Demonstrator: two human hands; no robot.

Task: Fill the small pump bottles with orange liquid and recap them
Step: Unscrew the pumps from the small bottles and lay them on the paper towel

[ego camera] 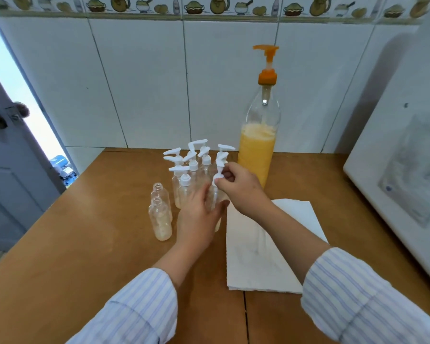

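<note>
My left hand (199, 217) grips a small clear bottle (216, 197) that stands on the wooden table (85, 244). My right hand (241, 187) pinches the white pump cap (219, 175) at that bottle's neck. Behind them stands a cluster of several small capped pump bottles (194, 165). Two uncapped small bottles (160, 214), with pale liquid low inside, stand to the left. A tall clear bottle (257, 150) with an orange pump head is about half full of orange liquid, behind my right hand.
A white paper towel (266, 256) lies on the table under my right forearm. A white appliance (402, 157) fills the right side. A tiled wall runs behind the table. A blue door (8, 157) stands open at the left.
</note>
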